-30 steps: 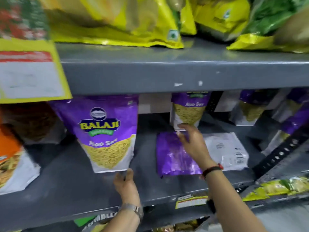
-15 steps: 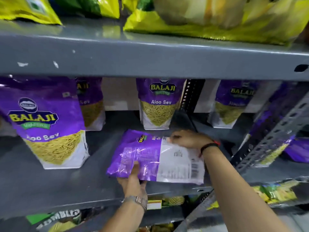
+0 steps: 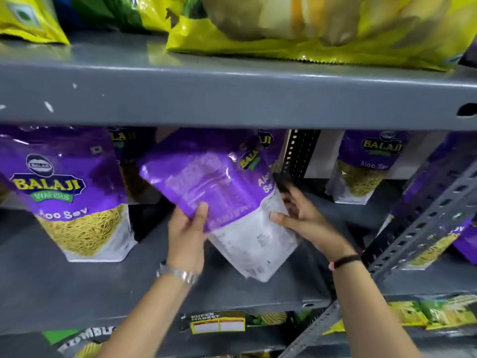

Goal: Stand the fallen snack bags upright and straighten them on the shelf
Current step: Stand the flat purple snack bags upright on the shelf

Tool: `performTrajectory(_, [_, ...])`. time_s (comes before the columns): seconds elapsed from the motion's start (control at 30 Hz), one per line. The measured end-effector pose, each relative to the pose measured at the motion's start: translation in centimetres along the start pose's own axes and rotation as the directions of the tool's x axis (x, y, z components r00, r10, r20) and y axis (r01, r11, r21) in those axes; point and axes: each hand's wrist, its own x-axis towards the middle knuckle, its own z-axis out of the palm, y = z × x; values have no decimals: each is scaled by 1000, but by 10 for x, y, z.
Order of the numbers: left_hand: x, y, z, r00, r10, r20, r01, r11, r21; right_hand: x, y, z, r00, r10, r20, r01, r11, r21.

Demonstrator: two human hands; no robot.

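A purple and white snack bag (image 3: 227, 202) is lifted off the grey shelf (image 3: 77, 288), tilted with its back side toward me. My left hand (image 3: 188, 236) grips its lower purple edge, thumb on top. My right hand (image 3: 302, 218) holds its right white side, fingers behind it. A purple Balaji Aloo Sev bag (image 3: 69, 195) stands upright to the left. Another upright bag (image 3: 366, 166) stands at the back right, and two more show partly behind the held bag.
The upper shelf edge (image 3: 232, 99) hangs close above, loaded with yellow bags (image 3: 296, 29). A slotted grey upright (image 3: 423, 228) slants at the right, with purple bags behind it. A price label (image 3: 219, 322) sits on the shelf's front lip.
The bag that lay flat on the shelf is now raised and tilted in both hands. My left hand shifted up its left edge; my right hand moved to its right side.
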Motion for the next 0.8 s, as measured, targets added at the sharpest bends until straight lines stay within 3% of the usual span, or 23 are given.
performTrajectory(0.1, [31, 7, -1, 981, 43, 189, -68, 990, 126, -2, 17, 17, 993, -44, -107, 51, 997, 64])
performTrajectory(0.23, [37, -13, -16, 943, -95, 320, 33, 981, 193, -14, 47, 33, 976, -7, -219, 18, 999, 48])
performTrajectory(0.37, [6, -29, -19, 961, -108, 256, 59, 980, 191, -17, 41, 28, 975, 31, -220, -8, 995, 103])
performTrajectory(0.47, [-34, -48, -13, 995, -89, -38, 96, 964, 248, -14, 39, 27, 965, 174, -198, -137, 973, 185])
performTrajectory(0.5, [-44, -54, -9, 993, -104, -62, 116, 962, 247, -14, 40, 30, 962, 213, -171, -180, 965, 189])
performTrajectory(0.57, [-49, -61, -3, 993, -119, 11, 113, 966, 231, -19, 41, 40, 959, 244, -142, -214, 956, 202])
performTrajectory(0.63, [-33, -62, -3, 985, -129, 115, 101, 969, 227, -28, 44, 49, 943, 233, -238, -175, 955, 241])
performTrajectory(0.7, [-19, -58, -7, 986, -152, 72, 136, 971, 197, -36, 50, 52, 918, 200, -342, -124, 965, 233])
performTrajectory(0.8, [-29, -64, -13, 991, -129, -42, 134, 979, 155, -35, 50, 51, 901, 240, -360, -180, 965, 192])
